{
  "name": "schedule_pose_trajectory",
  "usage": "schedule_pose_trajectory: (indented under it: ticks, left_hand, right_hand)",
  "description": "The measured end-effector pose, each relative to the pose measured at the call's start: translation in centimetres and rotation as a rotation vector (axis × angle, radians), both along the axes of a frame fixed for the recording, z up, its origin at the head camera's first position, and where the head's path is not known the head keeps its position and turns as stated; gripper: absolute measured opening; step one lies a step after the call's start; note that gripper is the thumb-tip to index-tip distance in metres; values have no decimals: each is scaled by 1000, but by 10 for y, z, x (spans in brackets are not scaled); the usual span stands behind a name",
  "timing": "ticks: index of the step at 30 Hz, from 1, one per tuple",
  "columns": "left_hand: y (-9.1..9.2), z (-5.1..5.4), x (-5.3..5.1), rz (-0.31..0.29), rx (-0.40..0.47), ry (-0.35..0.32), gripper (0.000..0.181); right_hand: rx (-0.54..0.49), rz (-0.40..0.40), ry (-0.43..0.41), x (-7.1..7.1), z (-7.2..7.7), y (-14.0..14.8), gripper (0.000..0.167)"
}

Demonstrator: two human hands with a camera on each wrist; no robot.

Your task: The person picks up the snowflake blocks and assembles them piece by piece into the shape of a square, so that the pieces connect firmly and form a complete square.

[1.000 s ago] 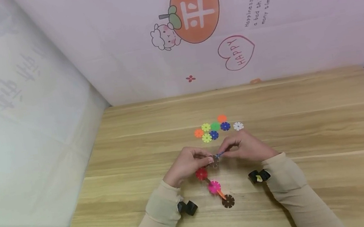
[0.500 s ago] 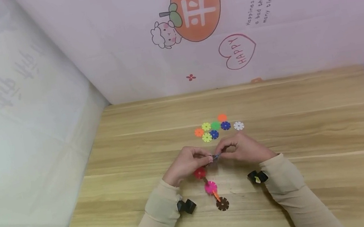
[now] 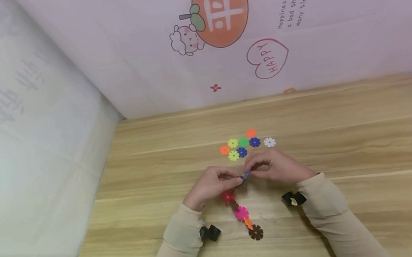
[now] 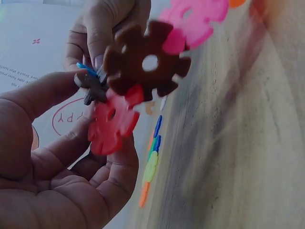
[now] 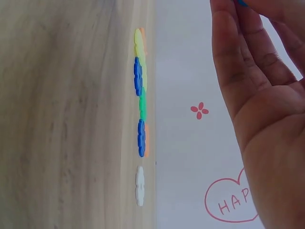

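My left hand (image 3: pixel 210 186) pinches a dark brown notched plastic disc (image 4: pixel 93 87) between thumb and fingers. That disc belongs to a chain of interlocking snowflake discs: a red one (image 3: pixel 227 197), another brown one (image 4: pixel 125 69), a pink one (image 3: pixel 241 213), an orange one (image 3: pixel 248 223) and a brown end one (image 3: pixel 256 232). My right hand (image 3: pixel 279 168) pinches a blue disc (image 3: pixel 246 175) against the dark brown disc's edge. Whether their slots are engaged cannot be told. In the right wrist view, only a sliver of blue shows at the fingertips.
Beyond the hands, several loose discs lie flat on the wooden table (image 3: pixel 170 150): yellow (image 3: pixel 233 143), green (image 3: pixel 244 142), orange (image 3: pixel 225 150), blue (image 3: pixel 254 142) and, to the right, white (image 3: pixel 269 142). Printed cloth (image 3: pixel 151 66) stands behind the table and at its sides.
The blue disc has tilted between the fingers and shows more of itself. The chain's lower end swung left, then partly back right. Both hands stay in nearly the same place.
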State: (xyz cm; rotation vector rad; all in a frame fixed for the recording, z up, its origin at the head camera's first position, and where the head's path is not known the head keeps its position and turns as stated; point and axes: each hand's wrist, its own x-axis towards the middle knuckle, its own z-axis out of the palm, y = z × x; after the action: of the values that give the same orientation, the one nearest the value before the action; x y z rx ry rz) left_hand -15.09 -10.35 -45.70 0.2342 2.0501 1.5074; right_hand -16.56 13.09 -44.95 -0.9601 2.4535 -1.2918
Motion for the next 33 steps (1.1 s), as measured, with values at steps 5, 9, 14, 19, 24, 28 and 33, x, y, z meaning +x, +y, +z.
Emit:
schedule_pose_trajectory:
  ticks: [5,9,14,19,24,28,33]
  left_hand:
    - [0,2,1,-40,-17,3,28]
    - [0,3,1,-67,-44,18,31]
    - [2,2,1,-66,-39,15,33]
    - [2,1,2,-52,-19,-7,36]
    - [0,1,1,-59,-36,2,38]
    - [-2,1,0,-70,-54,17,38]
    - [-3,-1,-1,-71,-27,11,39]
  right_hand:
    - [-2,18,15,0,0,-2,25]
    - [13,11,31,1,1,-3,24]
    - [35,11,28,2,2,-6,21]
    - [22,1,21,1,1,-5,24]
    - [35,-40,13,-2,-4,2,25]
    - [77,-125,12,-7,-8,14,19]
    - [147,-276,20,-13,-15,32,20]
